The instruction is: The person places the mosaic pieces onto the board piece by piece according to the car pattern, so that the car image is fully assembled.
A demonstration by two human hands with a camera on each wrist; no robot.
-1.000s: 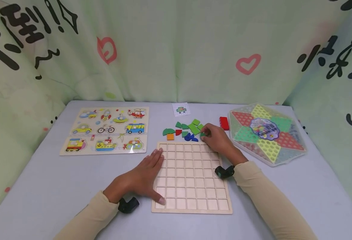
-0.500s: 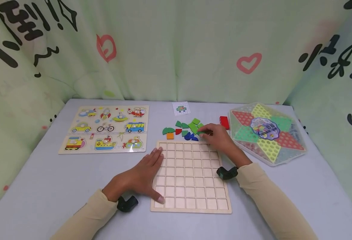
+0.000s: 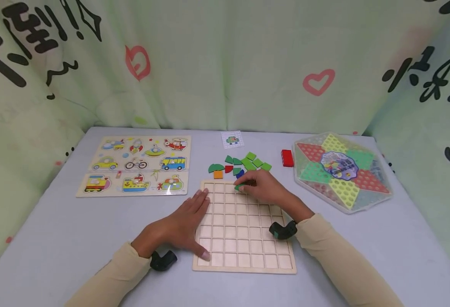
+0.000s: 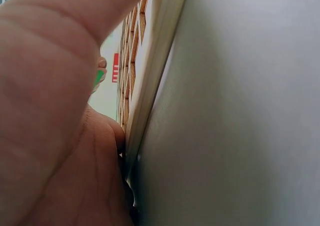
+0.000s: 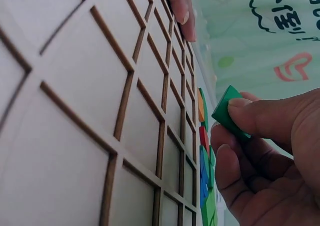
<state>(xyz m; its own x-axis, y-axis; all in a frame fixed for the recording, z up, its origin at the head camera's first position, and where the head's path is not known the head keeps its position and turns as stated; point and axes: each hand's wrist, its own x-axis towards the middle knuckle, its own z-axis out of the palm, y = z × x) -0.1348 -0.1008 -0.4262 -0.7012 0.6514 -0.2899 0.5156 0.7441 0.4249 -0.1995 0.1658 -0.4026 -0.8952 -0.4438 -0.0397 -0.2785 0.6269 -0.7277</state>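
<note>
A pale wooden grid board [image 3: 244, 270] lies in front of me in the head view. My left hand [image 3: 180, 224] rests along its left edge, fingers straight and thumb over the lower left corner. Above the board's far rows, my right hand [image 3: 265, 186] pinches a small dark green tile [image 5: 227, 109] between thumb and fingers; part of the tile is covered by the thumb. Just beyond the far edge lie loose pieces: green tiles [image 3: 249, 164], an orange square [image 3: 218, 175], a red piece [image 3: 229, 169] and a blue piece [image 3: 240, 174] partly hidden by my right hand.
A small picture card [image 3: 232, 139] lies at the back of the table. A vehicle puzzle board [image 3: 133, 170] is on the left. To the right are a red block [image 3: 287, 158] and a hexagonal Chinese checkers box [image 3: 341, 170]. A curtain [image 3: 225, 64] hangs behind.
My right hand has picked up the green tile from the right end of the pieces and carried it left and nearer, over the board's far edge. The left hand stays in place.
</note>
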